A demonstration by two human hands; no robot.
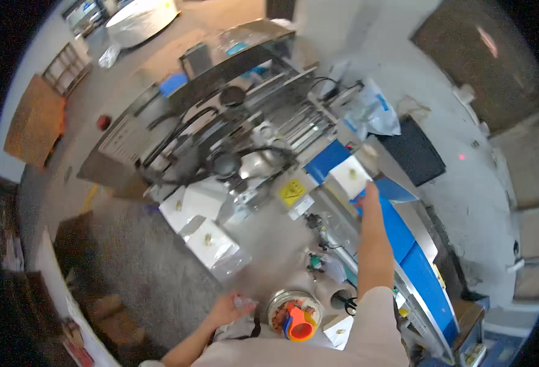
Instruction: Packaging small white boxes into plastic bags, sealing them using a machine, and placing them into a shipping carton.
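At the upper right, my right hand reaches out to a white box on the blue conveyor belt. Its fingers close on the box's near edge, partly hidden by the hand itself. My left hand is low and left of centre, its fingers closed around a small piece of clear plastic whose exact kind I cannot make out. Just right of it stands a round metal tin holding reddish-brown bits and an orange-red scoop-like piece with blue and yellow parts.
A packing machine with rollers fills the middle. White boxes in clear film lie at its left. Black scissors stick out of a roll near the tin. A black panel leans beyond the conveyor.
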